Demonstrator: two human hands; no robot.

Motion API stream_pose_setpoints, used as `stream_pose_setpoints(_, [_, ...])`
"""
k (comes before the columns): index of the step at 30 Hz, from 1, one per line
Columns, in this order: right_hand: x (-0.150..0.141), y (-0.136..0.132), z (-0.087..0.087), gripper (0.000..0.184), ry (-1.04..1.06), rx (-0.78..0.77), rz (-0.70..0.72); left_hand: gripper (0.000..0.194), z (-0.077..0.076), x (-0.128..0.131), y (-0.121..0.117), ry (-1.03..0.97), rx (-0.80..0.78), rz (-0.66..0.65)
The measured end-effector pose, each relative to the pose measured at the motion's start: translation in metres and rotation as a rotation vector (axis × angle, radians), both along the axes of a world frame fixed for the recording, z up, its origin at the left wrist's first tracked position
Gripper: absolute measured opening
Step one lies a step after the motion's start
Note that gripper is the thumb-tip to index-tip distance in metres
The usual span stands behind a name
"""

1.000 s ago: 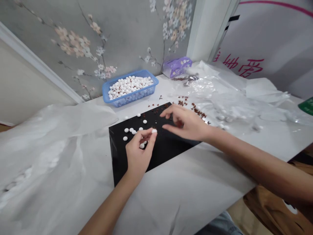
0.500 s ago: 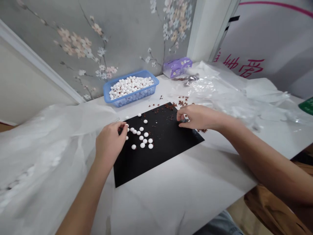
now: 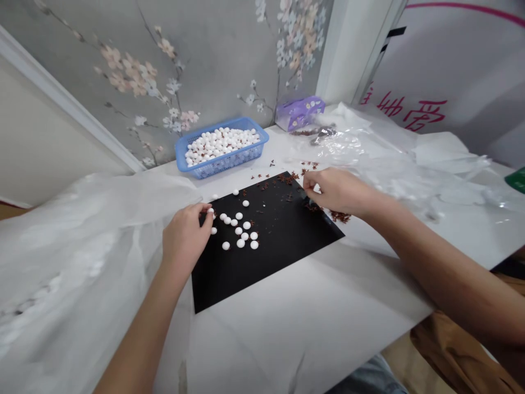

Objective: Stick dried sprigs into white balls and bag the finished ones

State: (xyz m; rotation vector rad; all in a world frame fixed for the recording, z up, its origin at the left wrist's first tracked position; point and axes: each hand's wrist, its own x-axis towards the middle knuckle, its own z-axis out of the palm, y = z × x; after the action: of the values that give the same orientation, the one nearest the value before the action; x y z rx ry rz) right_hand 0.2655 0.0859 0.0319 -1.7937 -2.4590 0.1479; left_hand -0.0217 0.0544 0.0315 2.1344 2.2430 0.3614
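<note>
My left hand (image 3: pixel 186 232) is closed in a pinch at the left edge of a black mat (image 3: pixel 283 241), with a small white ball (image 3: pixel 210 212) at its fingertips. Several more white balls (image 3: pixel 238 231) lie scattered on the mat beside it, a few showing reddish-brown bits underneath. My right hand (image 3: pixel 338 189) hovers or rests over the mat's far right corner, thumb and fingertips pressed together. Small reddish-brown, star-like pieces (image 3: pixel 339 216) lie under and around it. Whether one is between its fingers is hidden.
Behind the mat stands a blue plastic basket (image 3: pixel 223 164) full of white balls with brown bits among them. A purple packet (image 3: pixel 301 112) and crumpled clear plastic bags (image 3: pixel 353 139) lie at the back right. White plastic sheeting (image 3: pixel 102 246) covers the left side.
My left hand went from mid-mat, holding a white ball, to the mat's left edge. My right hand moved right to the brown pieces, and its fingers closed together.
</note>
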Motion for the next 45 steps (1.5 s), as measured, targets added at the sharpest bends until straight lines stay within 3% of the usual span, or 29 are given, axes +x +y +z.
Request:
stream_pose_setpoints(9, [-0.002, 0.001, -0.005, 0.014, 0.143, 0.034, 0.051, 0.036, -0.025, 0.002, 0.008, -0.135, 0.057, -0.312])
stream_pose_setpoints(12, [-0.005, 0.001, -0.006, 0.017, 0.179, 0.05, 0.064, 0.039, -0.027, 0.012, 0.006, -0.104, 0.113, -0.429])
stream_pose_setpoints(15, [-0.007, -0.001, -0.01, 0.022, 0.227, 0.065, 0.091, 0.04, -0.028, 0.024, 0.002, -0.018, 0.05, -0.538])
stream_pose_setpoints(20, [-0.012, -0.002, -0.018, 0.024, 0.292, 0.068, 0.167, 0.039, -0.031, 0.031, 0.001, -0.006, -0.014, -0.529])
stream_pose_setpoints(25, [-0.014, -0.001, -0.021, 0.022, 0.352, 0.093, 0.169, 0.029, -0.028, 0.032, -0.001, -0.109, 0.133, -0.519])
stream_pose_setpoints(31, [-0.017, -0.002, -0.022, 0.018, 0.347, 0.106, 0.178, 0.013, -0.022, 0.054, -0.017, -0.376, 0.32, -0.459])
stream_pose_setpoints(36, [-0.02, -0.005, -0.021, 0.025, 0.409, 0.137, 0.197, 0.014, -0.022, 0.068, -0.029, -0.446, 0.336, -0.436])
stream_pose_setpoints(39, [-0.023, -0.006, -0.023, 0.025, 0.46, 0.142, 0.198, 0.009, -0.024, 0.074, -0.035, -0.387, 0.242, -0.506])
stream_pose_setpoints(42, [-0.031, -0.008, -0.029, 0.022, 0.582, 0.107, 0.125, 0.022, -0.028, 0.083, -0.044, -0.264, 0.145, -0.656])
stream_pose_setpoints(45, [-0.041, -0.014, -0.033, 0.015, 0.92, -0.105, -0.033, 0.03, -0.032, 0.09, -0.052, -0.172, 0.101, -0.754])
